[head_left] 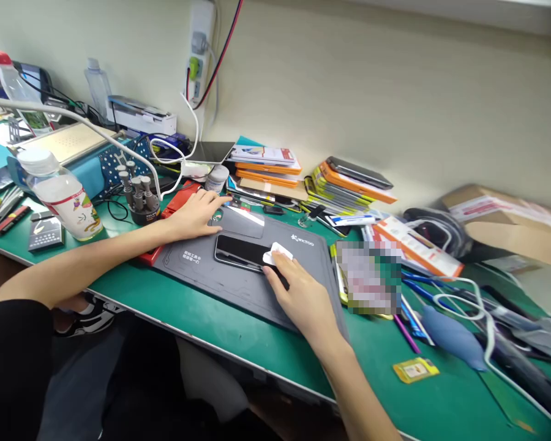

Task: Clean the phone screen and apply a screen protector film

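Note:
A smartphone [241,252] with a dark screen lies face up on the grey work mat [202,285]. My right hand [300,291] is at the phone's right end, its fingers pressing a small white wipe [275,251] against the screen. The hand hides part of that end. My left hand [196,214] rests at the mat's upper left with its fingers stretched out. It grips nothing that I can see. Close to its fingertips, a clear rectangular sheet [243,220] lies on the mat above the phone. A red object [181,197] shows partly behind the left hand.
Left of the mat stand a screwdriver holder [142,208] and a drink bottle [62,193]. Stacks of flat packages [266,174] line the wall. To the right lie a blue air blower [452,337], a white cable [489,340] and a yellow packet [416,370].

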`<act>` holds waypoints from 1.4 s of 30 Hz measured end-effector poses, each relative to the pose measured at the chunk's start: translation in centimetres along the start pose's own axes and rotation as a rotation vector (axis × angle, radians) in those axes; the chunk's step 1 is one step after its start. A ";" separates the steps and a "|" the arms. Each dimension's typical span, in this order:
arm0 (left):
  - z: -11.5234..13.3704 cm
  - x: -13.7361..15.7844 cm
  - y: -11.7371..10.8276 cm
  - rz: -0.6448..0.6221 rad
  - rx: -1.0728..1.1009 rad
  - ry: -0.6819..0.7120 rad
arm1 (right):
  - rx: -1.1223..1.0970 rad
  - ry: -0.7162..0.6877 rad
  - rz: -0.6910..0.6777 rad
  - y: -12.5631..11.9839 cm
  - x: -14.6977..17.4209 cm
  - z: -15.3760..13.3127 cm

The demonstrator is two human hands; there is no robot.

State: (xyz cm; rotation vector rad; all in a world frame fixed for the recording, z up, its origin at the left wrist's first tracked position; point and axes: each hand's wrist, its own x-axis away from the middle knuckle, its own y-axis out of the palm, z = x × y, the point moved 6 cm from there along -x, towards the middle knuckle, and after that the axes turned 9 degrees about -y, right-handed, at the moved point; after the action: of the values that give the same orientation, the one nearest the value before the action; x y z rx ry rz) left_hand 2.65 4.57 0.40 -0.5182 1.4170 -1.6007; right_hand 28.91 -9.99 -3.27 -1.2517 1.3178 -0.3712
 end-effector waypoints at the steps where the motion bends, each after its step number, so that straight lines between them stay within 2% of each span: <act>1: 0.4 0.2 -0.2 0.016 -0.004 0.040 | -0.015 0.021 0.019 -0.2 0.0 0.4; 5: 1.2 0.8 -0.8 0.099 0.025 0.156 | -0.031 0.000 0.068 -1.3 1.5 1.1; 8: 1.3 0.9 -1.3 0.166 0.056 0.204 | -0.038 -0.068 0.018 -1.9 1.4 2.2; 11: 1.7 1.0 -1.6 0.196 0.070 0.270 | -0.049 -0.032 -0.046 -2.4 -0.8 5.3; 14: 2.3 1.4 -2.2 0.250 0.048 0.341 | 0.164 0.037 -0.068 -3.2 -4.1 8.4; 16: 2.7 1.7 -2.8 0.305 0.033 0.358 | 0.189 0.050 -0.040 -3.5 -6.0 9.1; 19: 3.3 2.6 -3.5 0.363 0.006 0.425 | -0.079 0.149 0.108 -3.9 -7.3 8.6; 21: 3.8 3.1 -3.8 0.364 -0.018 0.474 | -0.446 0.267 0.193 -3.3 -7.0 8.0; 24: 4.0 3.3 -3.8 0.268 -0.063 0.467 | -0.763 0.303 0.144 -2.1 -6.3 6.2; 29: 4.2 3.0 -3.9 0.091 -0.019 0.402 | -0.912 0.309 -0.065 -1.2 -5.8 4.6; 32: 4.0 2.8 -3.8 0.021 0.037 0.318 | -0.963 0.331 -0.104 -1.4 -5.8 4.2; 34: 3.9 2.7 -3.8 0.034 0.051 0.269 | -0.984 0.343 -0.107 -1.7 -5.8 4.0; 36: 3.8 2.7 -3.8 0.092 0.016 0.264 | -0.989 0.354 -0.094 -2.2 -5.8 4.0; 38: 4.1 2.8 -3.9 0.195 -0.060 0.335 | -0.983 0.362 -0.094 -2.7 -5.8 4.1; 42: 5.7 4.2 -4.8 0.575 -0.221 0.660 | -1.032 0.347 -0.191 -2.9 -5.9 4.1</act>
State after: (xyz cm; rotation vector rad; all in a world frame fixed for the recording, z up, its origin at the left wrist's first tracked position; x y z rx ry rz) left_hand 3.38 -2.35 5.31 0.3291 2.0117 -1.1814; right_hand 31.84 -4.38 1.24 -2.2524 1.7707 -0.0029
